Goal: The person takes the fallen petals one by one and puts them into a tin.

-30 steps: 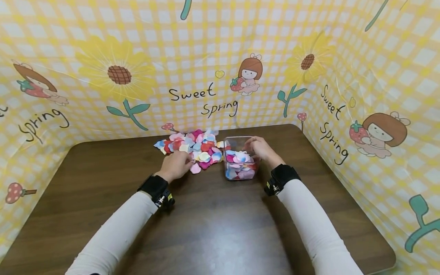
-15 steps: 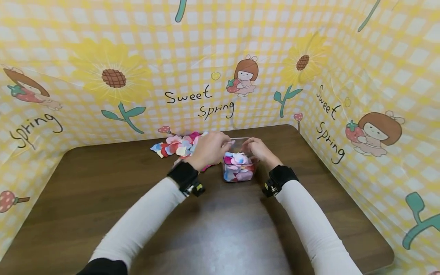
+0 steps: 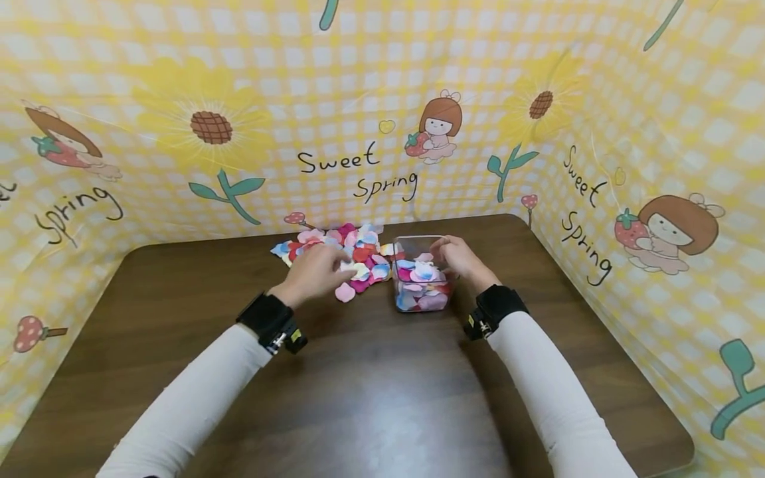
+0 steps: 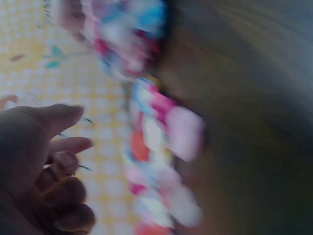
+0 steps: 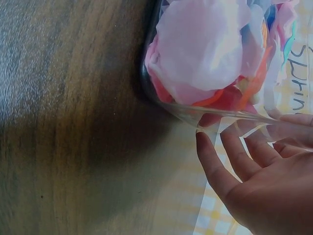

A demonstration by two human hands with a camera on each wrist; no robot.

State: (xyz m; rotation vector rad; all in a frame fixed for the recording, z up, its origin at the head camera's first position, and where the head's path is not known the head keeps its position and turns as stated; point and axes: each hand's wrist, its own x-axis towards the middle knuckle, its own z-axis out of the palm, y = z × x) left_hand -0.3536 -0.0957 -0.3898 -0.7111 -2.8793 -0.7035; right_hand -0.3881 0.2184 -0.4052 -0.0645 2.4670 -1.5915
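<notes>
A heap of fabric flower petals (image 3: pixel 363 255), pink, red, blue and cream, lies at the back middle of the table. My left hand (image 3: pixel 313 272) hovers over the heap's near left side. In the left wrist view its fingers (image 4: pixel 68 193) are loosely bent and apart from the thumb, with nothing between them. To the right stands a clear plastic box (image 3: pixel 412 307), partly filled with petals (image 3: pixel 425 272). My right hand (image 3: pixel 457 257) holds the box by its right wall; in the right wrist view the fingers (image 5: pixel 215 164) lie along the outside of that wall.
The dark wooden table (image 3: pixel 358 398) has rounded corners. A yellow checked cloth (image 3: pixel 335 99) with printed flowers and figures hangs along its back and right side. One pink petal (image 3: pixel 344 292) lies at the heap's front edge.
My left hand moved from the heap to over the box with a pale petal, then came back to the heap without it. My right hand has stayed on the box.
</notes>
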